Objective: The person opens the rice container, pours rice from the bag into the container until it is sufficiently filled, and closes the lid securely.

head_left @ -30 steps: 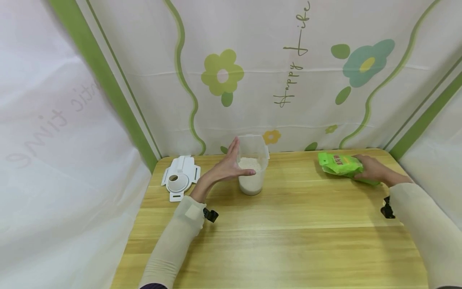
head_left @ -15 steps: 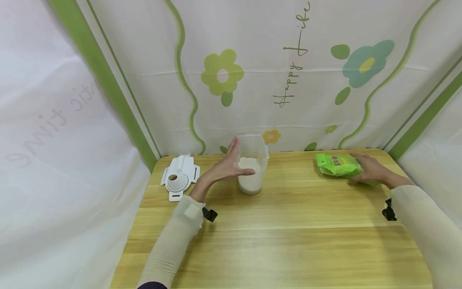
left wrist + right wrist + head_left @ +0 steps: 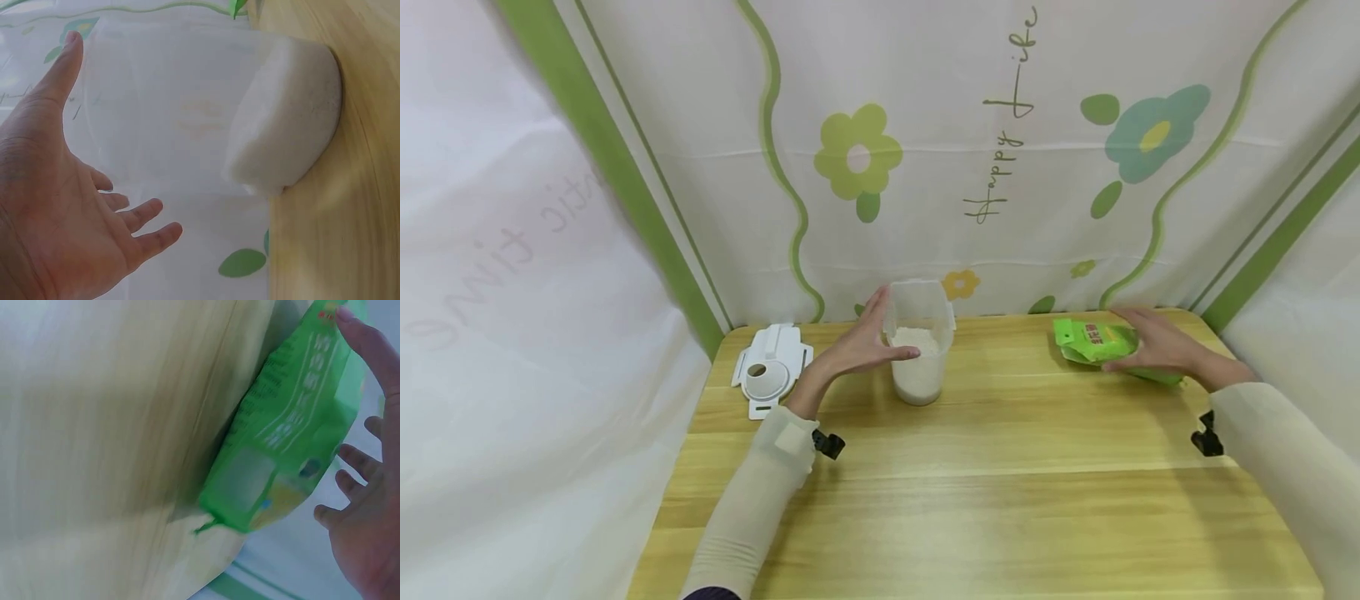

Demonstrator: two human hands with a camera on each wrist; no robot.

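Note:
A clear plastic container (image 3: 921, 379), partly filled with white grains that look like rice, stands upright near the back of the table. My left hand (image 3: 863, 342) is beside it, thumb and fingers spread; in the left wrist view the palm (image 3: 69, 212) faces the container wall, and firm contact cannot be told. At the back right lies a bright green printed bag (image 3: 1097, 342). Over its right part reaches my right hand (image 3: 1161, 343), with thumb and fingers apart. The right wrist view has the thumb at the bag's (image 3: 294, 425) upper end and the other fingers loosely along its side.
A white plastic piece (image 3: 778, 350) with slotted tabs and a round hole lies left of my left hand. Behind the wooden table (image 3: 970, 500) hangs a white curtain (image 3: 925, 83) with printed flowers, close to the container and the bag.
My right hand has slid left along the green bag, its thumb and fingers spreading wider apart. The left hand and the container keep nearly the same place.

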